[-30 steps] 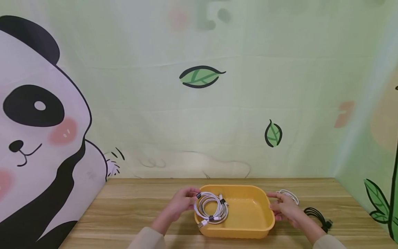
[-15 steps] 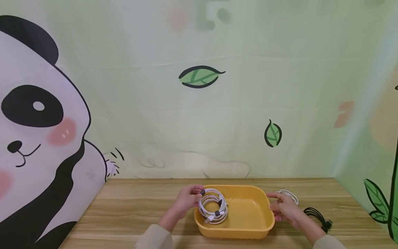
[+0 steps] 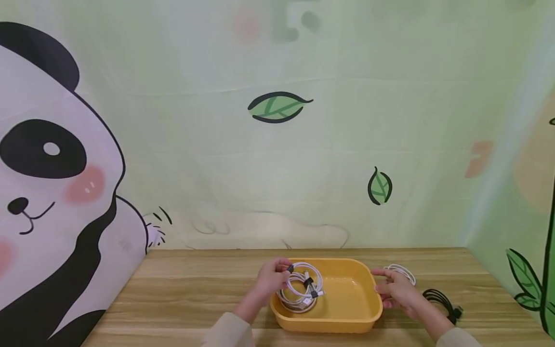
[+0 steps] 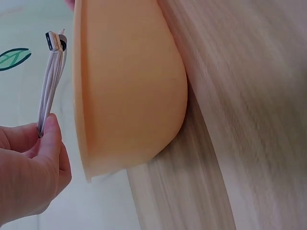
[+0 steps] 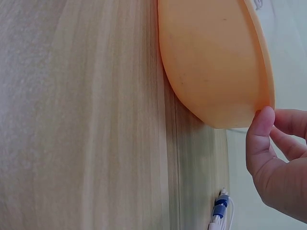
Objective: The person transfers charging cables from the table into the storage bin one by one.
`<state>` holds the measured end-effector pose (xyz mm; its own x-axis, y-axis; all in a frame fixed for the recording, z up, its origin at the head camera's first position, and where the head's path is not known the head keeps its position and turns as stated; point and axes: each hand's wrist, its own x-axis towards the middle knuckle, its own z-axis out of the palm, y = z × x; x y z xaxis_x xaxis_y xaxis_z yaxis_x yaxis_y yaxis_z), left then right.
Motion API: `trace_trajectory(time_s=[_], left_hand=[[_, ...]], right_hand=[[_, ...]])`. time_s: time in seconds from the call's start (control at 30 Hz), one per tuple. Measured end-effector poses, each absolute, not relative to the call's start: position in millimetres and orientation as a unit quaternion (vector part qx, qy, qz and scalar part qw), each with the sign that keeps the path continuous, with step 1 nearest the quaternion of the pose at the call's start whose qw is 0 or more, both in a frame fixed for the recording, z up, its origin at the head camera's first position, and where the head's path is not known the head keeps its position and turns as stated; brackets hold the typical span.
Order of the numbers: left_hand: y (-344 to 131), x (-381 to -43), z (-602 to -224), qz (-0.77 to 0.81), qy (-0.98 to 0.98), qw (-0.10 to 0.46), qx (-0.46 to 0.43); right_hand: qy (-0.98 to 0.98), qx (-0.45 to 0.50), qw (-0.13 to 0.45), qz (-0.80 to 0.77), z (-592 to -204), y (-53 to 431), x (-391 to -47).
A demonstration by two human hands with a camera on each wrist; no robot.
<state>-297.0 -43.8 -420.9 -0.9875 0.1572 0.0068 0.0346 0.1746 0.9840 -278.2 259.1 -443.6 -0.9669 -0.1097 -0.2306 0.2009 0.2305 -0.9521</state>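
Observation:
My left hand [image 3: 272, 277] pinches a coiled white USB cable [image 4: 52, 81] between thumb and fingers, raised over the left end of a yellow plastic basin [image 3: 331, 322]. Black ties bind the coil, and its metal plug shows in the left wrist view. Below it, inside the basin, lies another white coiled cable [image 3: 299, 308], partly covered by the held one. At the basin's other end my right hand [image 3: 399, 290] grips the rim, its thumb [image 5: 263, 125] on the outer wall.
Right of the basin, behind the right hand, is a white coiled cable [image 3: 406, 273] with blue ties, seen at the right wrist. A black coiled cable [image 3: 441, 298] lies nearer. The wooden table [image 3: 191, 284] meets a printed cloth backdrop [image 3: 208, 168].
My left hand has moved right with the held cable, which now stands apart from the coil lying in the basin. The right hand and basin have stayed in place.

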Motion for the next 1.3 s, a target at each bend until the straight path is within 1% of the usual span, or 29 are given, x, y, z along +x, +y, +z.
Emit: trace_trajectory(time_s=[0.6,0.87,1.1,1.3], left_hand=[[-20,-301,-435,0.656,0.753,0.032,0.038],[-11,-303,-443,0.665,0.746,0.023,0.032],[-3,-307,-449,0.655,0.756,0.017,0.004],[4,-308,-453,0.652,0.757,0.022,-0.018]], right_hand=[[0.767,0.017,0.129,-0.628,-444,260,-279],[0.769,0.03,0.126,-0.626,-443,259,-279],[0.772,0.03,0.126,-0.623,-444,259,-279],[0.77,0.027,0.127,-0.624,-444,260,-278]])
